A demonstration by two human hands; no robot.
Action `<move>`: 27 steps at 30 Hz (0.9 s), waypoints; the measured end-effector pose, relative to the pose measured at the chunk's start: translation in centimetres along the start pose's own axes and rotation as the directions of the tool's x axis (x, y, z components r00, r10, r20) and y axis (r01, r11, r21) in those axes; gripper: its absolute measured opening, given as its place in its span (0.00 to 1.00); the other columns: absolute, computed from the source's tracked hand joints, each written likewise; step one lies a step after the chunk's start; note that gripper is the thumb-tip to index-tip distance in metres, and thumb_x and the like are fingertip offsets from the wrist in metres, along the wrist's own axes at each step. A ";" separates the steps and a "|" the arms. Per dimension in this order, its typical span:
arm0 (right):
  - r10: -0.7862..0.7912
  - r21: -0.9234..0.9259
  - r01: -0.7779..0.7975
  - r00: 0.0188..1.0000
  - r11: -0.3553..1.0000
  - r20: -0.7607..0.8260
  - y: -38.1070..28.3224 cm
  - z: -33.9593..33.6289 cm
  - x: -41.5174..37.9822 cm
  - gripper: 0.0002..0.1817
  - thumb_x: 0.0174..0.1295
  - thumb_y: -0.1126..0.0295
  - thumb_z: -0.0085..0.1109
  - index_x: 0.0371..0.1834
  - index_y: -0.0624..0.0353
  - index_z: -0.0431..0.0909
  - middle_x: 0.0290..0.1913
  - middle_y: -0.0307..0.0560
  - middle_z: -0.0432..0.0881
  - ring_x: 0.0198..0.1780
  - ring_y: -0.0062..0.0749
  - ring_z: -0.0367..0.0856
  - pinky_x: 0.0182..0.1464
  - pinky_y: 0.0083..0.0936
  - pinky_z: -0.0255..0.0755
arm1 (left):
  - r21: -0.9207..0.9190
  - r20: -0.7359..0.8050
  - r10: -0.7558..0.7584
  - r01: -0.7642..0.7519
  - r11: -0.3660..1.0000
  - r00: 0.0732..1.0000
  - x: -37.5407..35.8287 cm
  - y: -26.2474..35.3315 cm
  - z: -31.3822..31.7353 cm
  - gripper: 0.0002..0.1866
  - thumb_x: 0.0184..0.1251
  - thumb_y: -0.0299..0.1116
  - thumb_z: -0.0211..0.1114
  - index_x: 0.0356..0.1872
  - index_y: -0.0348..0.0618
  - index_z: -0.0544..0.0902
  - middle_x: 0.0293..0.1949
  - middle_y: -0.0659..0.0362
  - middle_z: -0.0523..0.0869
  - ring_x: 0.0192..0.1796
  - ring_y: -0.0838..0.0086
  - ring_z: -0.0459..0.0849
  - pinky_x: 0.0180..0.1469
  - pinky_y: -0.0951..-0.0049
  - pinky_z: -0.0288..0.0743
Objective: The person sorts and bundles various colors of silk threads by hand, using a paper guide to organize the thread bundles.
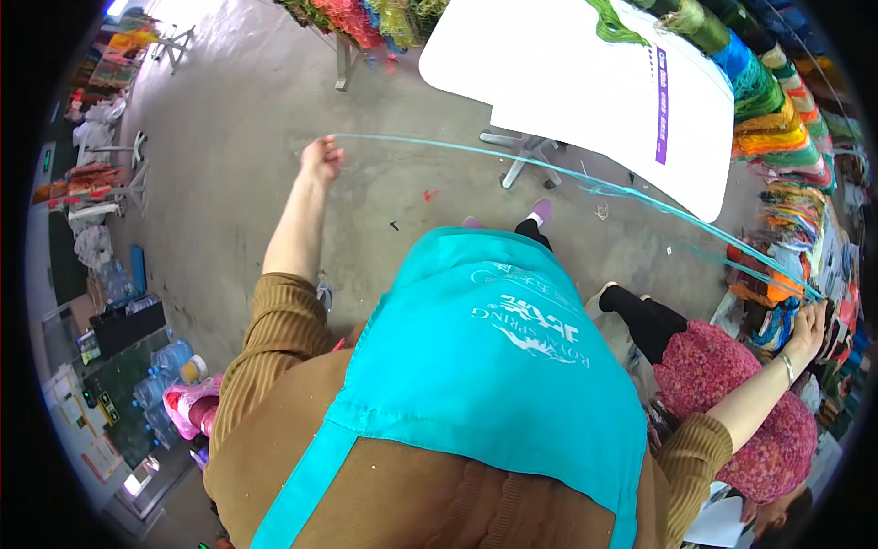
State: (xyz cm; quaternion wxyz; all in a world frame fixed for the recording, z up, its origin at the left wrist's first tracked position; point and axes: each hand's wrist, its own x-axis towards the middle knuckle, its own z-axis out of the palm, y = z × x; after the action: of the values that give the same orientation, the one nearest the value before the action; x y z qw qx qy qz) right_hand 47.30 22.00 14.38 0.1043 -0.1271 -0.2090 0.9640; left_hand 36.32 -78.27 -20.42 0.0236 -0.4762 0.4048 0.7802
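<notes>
A long turquoise strand of thread [549, 167] stretches across the view between my two hands. At its left end my left hand [322, 159] is closed in a pinch, arm held out over the floor. My right hand [807, 328] reaches far to the right and grips the other end, where the strands bunch together beside the hanging yarns. Loose strands fray from the thread near its middle. A silver bracelet [786, 369] circles my right wrist. I wear a turquoise apron [485, 348] over a brown ribbed top.
Ahead stands a white table [567, 82] with a green skein [615, 22] on it. Racks of coloured yarn [773, 119] line the right side. A person in a pink floral garment [732, 393] is close by my right arm. Water bottles [163, 375] stand at left.
</notes>
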 end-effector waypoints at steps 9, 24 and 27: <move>-0.298 -0.421 0.208 0.941 0.883 -0.160 -5.4 -2.3 0.0 0.04 0.70 0.78 0.42 0.40 0.62 0.69 0.26 0.34 0.57 0.26 0.20 0.55 0.28 0.19 0.50 | -0.122 -0.483 0.300 -0.402 0.907 0.823 0.8 12.1 -18.2 0.16 0.69 0.21 0.42 0.20 0.35 0.73 0.18 0.56 0.78 0.20 0.70 0.80 0.32 0.68 0.85; 0.163 -0.598 -0.369 0.914 0.711 -0.370 36.6 1.8 -3.0 0.04 0.65 0.71 0.59 0.39 0.59 0.78 0.30 0.39 0.79 0.16 0.10 0.59 0.14 0.09 0.46 | 0.230 0.950 -0.220 -0.973 0.011 0.222 -28.2 -5.6 18.0 0.08 0.71 0.35 0.56 0.40 0.43 0.80 0.30 0.46 0.80 0.32 0.54 0.81 0.37 0.59 0.76; 0.319 -0.705 -0.346 0.931 0.619 -0.177 44.3 7.0 -5.2 0.07 0.69 0.67 0.53 0.38 0.57 0.77 0.29 0.40 0.80 0.15 0.12 0.60 0.14 0.10 0.46 | -0.056 0.945 -0.305 -0.979 0.196 -0.115 -33.6 -6.8 22.9 0.08 0.72 0.34 0.55 0.39 0.44 0.80 0.28 0.48 0.80 0.29 0.54 0.79 0.34 0.60 0.76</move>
State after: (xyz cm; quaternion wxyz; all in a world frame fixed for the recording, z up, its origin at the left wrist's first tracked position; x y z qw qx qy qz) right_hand 43.64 -21.43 2.57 -0.1309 -0.2108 -0.5440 0.8016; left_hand 40.94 -46.97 6.09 0.2066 0.4591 0.7376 0.4499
